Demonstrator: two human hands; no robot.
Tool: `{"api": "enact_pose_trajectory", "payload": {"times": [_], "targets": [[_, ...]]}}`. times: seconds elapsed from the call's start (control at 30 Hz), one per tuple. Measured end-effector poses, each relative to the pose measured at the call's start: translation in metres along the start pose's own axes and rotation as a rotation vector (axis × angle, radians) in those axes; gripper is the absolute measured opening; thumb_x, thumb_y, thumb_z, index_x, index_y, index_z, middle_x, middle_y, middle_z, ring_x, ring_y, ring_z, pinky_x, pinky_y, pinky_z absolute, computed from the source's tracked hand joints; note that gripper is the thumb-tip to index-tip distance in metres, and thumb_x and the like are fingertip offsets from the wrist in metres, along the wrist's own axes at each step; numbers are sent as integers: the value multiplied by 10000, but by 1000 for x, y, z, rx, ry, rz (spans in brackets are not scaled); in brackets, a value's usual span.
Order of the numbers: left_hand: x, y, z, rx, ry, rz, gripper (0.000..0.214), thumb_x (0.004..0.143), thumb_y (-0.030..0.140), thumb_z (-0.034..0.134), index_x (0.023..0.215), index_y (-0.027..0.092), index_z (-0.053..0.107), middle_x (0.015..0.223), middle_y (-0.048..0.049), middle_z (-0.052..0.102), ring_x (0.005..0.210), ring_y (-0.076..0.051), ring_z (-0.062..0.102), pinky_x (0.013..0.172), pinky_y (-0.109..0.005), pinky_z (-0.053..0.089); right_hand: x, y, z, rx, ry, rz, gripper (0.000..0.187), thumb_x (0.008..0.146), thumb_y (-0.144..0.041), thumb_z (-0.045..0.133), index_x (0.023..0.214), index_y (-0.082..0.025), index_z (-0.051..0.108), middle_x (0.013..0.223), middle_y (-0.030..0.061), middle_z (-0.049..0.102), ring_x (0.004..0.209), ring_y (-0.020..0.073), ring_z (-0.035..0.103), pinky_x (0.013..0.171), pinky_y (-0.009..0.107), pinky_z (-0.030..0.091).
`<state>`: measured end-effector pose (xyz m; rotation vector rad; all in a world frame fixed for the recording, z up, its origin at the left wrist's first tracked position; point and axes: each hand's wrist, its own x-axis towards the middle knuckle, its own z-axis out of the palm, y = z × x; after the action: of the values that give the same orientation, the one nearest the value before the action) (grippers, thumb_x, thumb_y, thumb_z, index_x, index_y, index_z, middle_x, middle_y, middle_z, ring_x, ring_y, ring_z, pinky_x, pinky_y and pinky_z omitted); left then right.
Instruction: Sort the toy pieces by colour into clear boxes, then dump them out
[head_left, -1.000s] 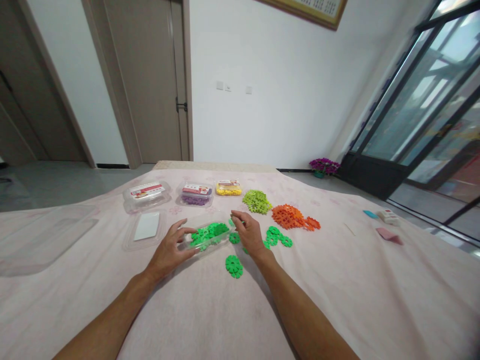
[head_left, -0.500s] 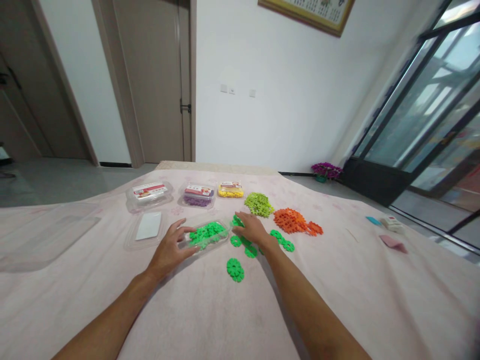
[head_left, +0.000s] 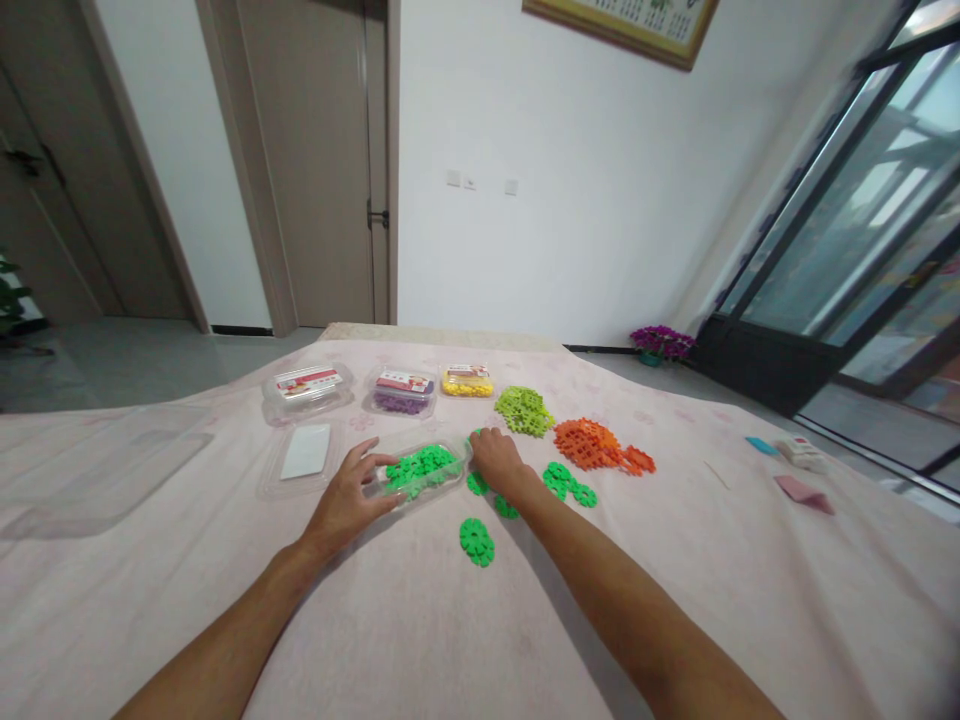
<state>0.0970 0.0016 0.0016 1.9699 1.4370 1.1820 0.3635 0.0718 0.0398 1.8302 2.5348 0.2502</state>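
My left hand (head_left: 346,497) grips the left end of a clear plastic box (head_left: 452,478), its thumb on the near side and fingers at the far side. Inside the box lies a heap of green flower-shaped discs (head_left: 420,466). At the box's right end, my right hand (head_left: 497,462) has its fingers curled down over green discs, a bit of green showing at the fingertips; how many it holds is hidden. Loose green discs (head_left: 477,542) lie nearer me on the cloth. More green discs (head_left: 559,480) rest right of my right wrist.
Behind stand closed boxes: one clear (head_left: 307,392), one with purple pieces (head_left: 403,392), one with yellow pieces (head_left: 467,381). Lime-green pieces (head_left: 523,411) and orange pieces (head_left: 589,443) are piled to the right. A clear lid (head_left: 304,455) with a white label lies left. A pink cloth (head_left: 804,493) lies far right.
My right hand's fingers have drawn together over the green discs beside the box. My left hand keeps its hold on the box. The whole view has shifted slightly.
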Motion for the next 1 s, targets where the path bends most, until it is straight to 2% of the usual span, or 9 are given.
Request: {"api": "enact_pose_trajectory", "payload": {"times": [0.2,0.3,0.4,0.5,0.6,0.7,0.77,0.9,1.0], "targets": [[1,0,-1,-8,4,-3,422,729,411,760,1120,268,687,1500,-104,397,1348,-308,468,993,-460,514,3,3,4,16,16,33,295,957,-103,415,1131,-141,651,1142,173,667,1082,263,606,873,331,461],[1,4,-2,-14,11,-7,404,736,398,755,1111,265,691,1493,-109,408,1334,-307,479,993,-468,511,0,13,11,54,66,116,342,965,-90,373,1203,-150,611,1149,155,667,1062,241,618,876,313,448],[1,6,-2,-18,13,-17,394,736,385,757,1101,252,690,1488,-119,413,1304,-300,506,994,-476,509,-3,26,18,214,191,264,367,964,-103,358,1246,-163,584,1148,126,676,1041,216,628,875,292,439],[1,4,-1,-21,16,-9,416,721,386,766,1102,241,685,1484,-121,418,1314,-303,500,983,-465,518,-4,34,18,420,327,374,302,951,-173,396,1140,-174,632,1061,98,704,987,212,641,863,294,449],[1,3,0,-15,19,-1,426,724,384,762,1119,248,679,1493,-114,411,1332,-301,482,988,-465,516,-1,29,11,681,444,421,255,914,-225,433,1037,-177,650,890,61,711,842,196,660,795,298,492],[1,4,0,-11,6,2,424,738,385,753,1135,260,672,1506,-113,392,1334,-296,477,1004,-468,507,2,12,-1,995,517,369,243,889,-259,446,1011,-171,637,815,33,694,712,167,665,658,269,531],[0,5,-1,-7,0,3,418,746,392,747,1135,260,672,1511,-113,381,1339,-295,473,1009,-461,505,2,-2,-9,1097,505,288,234,881,-266,465,1005,-176,642,836,29,700,718,163,677,625,259,542],[0,7,-2,2,1,3,411,756,414,737,1135,270,673,1511,-100,381,1337,-298,476,1005,-464,511,-2,-21,-24,960,420,53,253,912,-300,529,1096,-230,688,1058,29,736,988,188,678,880,317,535],[0,6,-2,7,-1,4,413,752,419,741,1131,271,676,1509,-99,385,1330,-300,483,997,-459,518,-4,-12,-28,868,451,36,319,969,-321,478,1213,-232,664,1208,43,706,1123,186,635,1015,335,462]]}}
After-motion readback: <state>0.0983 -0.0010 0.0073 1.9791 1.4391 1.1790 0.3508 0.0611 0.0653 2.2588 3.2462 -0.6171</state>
